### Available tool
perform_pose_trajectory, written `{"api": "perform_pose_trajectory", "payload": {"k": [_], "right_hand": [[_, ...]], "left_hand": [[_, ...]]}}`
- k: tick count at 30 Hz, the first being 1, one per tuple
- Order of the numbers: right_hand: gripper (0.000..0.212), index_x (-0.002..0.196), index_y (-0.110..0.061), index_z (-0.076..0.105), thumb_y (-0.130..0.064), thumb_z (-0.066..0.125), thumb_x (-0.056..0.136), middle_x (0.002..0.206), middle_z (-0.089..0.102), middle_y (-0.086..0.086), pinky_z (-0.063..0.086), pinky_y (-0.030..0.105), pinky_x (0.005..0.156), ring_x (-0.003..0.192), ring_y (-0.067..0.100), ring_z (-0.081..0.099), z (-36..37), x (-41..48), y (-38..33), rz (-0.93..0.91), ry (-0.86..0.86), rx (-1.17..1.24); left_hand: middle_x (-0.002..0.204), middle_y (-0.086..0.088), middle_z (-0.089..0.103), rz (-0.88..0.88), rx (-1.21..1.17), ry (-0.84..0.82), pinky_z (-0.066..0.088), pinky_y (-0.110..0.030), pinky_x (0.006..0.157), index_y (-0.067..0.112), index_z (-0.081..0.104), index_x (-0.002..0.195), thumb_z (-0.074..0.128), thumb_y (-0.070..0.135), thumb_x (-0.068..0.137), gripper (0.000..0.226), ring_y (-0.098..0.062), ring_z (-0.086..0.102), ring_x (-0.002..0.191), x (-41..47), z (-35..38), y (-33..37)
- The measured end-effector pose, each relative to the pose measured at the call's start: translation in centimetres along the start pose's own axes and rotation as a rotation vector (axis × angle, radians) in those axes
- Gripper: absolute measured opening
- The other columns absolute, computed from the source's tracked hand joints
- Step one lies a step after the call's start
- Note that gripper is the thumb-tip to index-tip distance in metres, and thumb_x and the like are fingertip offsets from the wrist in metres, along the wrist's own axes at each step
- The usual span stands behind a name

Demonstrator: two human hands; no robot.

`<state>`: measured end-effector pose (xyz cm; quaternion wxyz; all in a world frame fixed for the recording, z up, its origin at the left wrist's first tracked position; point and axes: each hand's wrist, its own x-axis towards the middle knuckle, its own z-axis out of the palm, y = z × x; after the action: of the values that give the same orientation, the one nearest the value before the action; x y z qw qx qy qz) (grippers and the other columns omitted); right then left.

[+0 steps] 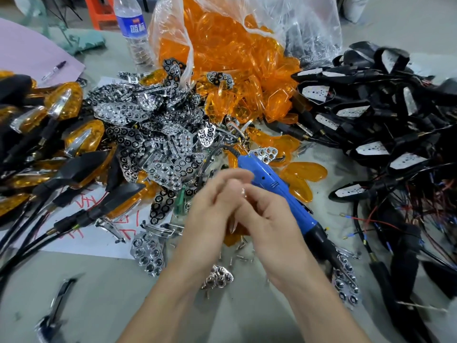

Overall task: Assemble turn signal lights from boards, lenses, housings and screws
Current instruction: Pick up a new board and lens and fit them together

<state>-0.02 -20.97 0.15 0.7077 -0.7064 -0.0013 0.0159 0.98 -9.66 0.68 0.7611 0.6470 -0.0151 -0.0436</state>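
My two hands meet in the middle over the table. The curled fingers of my right hand [272, 219] pinch a small shiny screw [242, 191]. My left hand [210, 214] lies against them with fairly straight, blurred fingers. A blue electric screwdriver [269, 179] lies on the table just behind my right hand. Chrome reflector plates [148, 134] are heaped at centre left. Orange lenses [222, 58] spill from a clear plastic bag [309, 26]. Black housings with white boards and wires [371, 107] are piled on the right. Loose screws [237, 256] lie under my wrists.
Assembled amber lights with black stems [66, 100] are stacked at the left, on a white sheet with red writing [81, 238]. A water bottle [134, 28] stands at the back. A pen [54, 70] lies on purple paper. A chrome trim piece [57, 308] lies near the front left.
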Motion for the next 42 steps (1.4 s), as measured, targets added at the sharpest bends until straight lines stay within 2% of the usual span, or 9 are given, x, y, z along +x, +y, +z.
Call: {"api": "perform_pose_trajectory", "payload": {"k": [3,11,17,21,24,29,33,39,42], "right_hand": [[0.025,0.092,-0.013,0.076,-0.033,0.062,0.091,0.088,0.073,0.022,0.055,0.062,0.072,0.079,0.024,0.066,0.4,-0.4,0.2,0.007,-0.041,0.033],[0.018,0.088,-0.010,0.081,-0.017,0.064,0.088,0.086,0.077,0.012,0.059,0.032,0.071,0.081,0.020,0.071,0.1,-0.6,0.0,0.101,-0.092,0.243],[0.016,0.096,-0.014,0.078,-0.014,0.063,0.098,0.088,0.076,0.017,0.059,0.051,0.074,0.078,0.032,0.071,-0.3,-0.7,-0.1,0.086,-0.094,0.013],[0.006,0.094,-0.031,0.077,-0.032,0.073,0.090,0.080,0.076,-0.012,0.057,0.034,0.068,0.071,0.008,0.069,-1.7,-1.1,-0.1,-0.106,0.080,-0.338],[0.027,0.110,-0.036,0.079,-0.023,0.074,0.087,0.096,0.079,-0.013,0.061,0.044,0.083,0.087,0.013,0.074,-1.9,-1.4,-0.1,-0.135,0.088,-0.302],[0.041,0.125,-0.033,0.074,-0.013,0.068,0.089,0.116,0.076,-0.020,0.057,0.033,0.098,0.111,0.003,0.071,-1.6,-1.5,0.0,-0.152,0.063,-0.163],[0.028,0.115,-0.035,0.077,-0.019,0.066,0.095,0.104,0.078,-0.017,0.060,0.044,0.089,0.099,0.008,0.073,-1.2,-1.8,0.4,-0.185,0.149,-0.211],[0.024,0.108,-0.030,0.079,-0.017,0.064,0.096,0.103,0.079,-0.012,0.059,0.032,0.090,0.099,0.011,0.074,-1.1,-2.2,0.4,-0.165,0.140,-0.113],[0.023,0.107,-0.032,0.079,-0.020,0.064,0.095,0.100,0.079,-0.013,0.059,0.034,0.089,0.097,0.010,0.074,-1.2,-2.1,0.3,-0.133,0.098,-0.140]], "left_hand": [[0.081,-0.002,0.078,0.042,0.147,0.086,0.055,-0.028,0.062,0.026,0.082,0.090,0.064,0.044,0.071,0.032,-0.016,0.073,0.076,-0.3,0.8,0.0],[0.072,-0.001,0.077,0.047,0.194,0.220,0.058,-0.037,0.063,0.028,0.083,0.081,0.062,0.042,0.064,0.029,-0.025,0.073,0.073,-0.4,1.4,0.0],[0.087,0.012,0.079,-0.048,0.229,0.089,0.055,-0.019,0.065,0.042,0.082,0.094,0.063,0.047,0.067,0.034,-0.003,0.073,0.078,-0.5,-0.1,-0.1],[0.092,0.019,0.079,0.072,0.272,0.150,0.058,-0.018,0.075,0.051,0.080,0.099,0.081,0.044,0.066,0.033,-0.002,0.075,0.086,-0.6,-1.3,0.2],[0.087,0.007,0.081,0.100,0.135,0.190,0.059,-0.022,0.075,0.040,0.084,0.094,0.092,0.024,0.063,0.035,-0.007,0.076,0.081,-0.6,-1.3,0.1],[0.090,0.000,0.081,0.149,0.001,0.191,0.058,-0.018,0.072,0.026,0.082,0.099,0.082,0.018,0.070,0.031,-0.008,0.076,0.081,-0.6,-1.7,0.3],[0.090,0.004,0.081,0.163,0.030,0.250,0.057,-0.017,0.072,0.031,0.082,0.100,0.085,0.014,0.078,0.027,-0.006,0.076,0.082,-0.9,-1.1,-0.3],[0.086,-0.003,0.081,0.076,-0.121,0.234,0.058,-0.019,0.066,0.031,0.085,0.092,0.086,0.032,0.064,0.028,-0.009,0.075,0.076,-1.0,-1.2,-0.3],[0.087,-0.004,0.081,0.033,-0.126,0.192,0.058,-0.018,0.067,0.030,0.085,0.092,0.082,0.024,0.067,0.026,-0.010,0.076,0.077,-1.0,-1.8,-0.5]]}}
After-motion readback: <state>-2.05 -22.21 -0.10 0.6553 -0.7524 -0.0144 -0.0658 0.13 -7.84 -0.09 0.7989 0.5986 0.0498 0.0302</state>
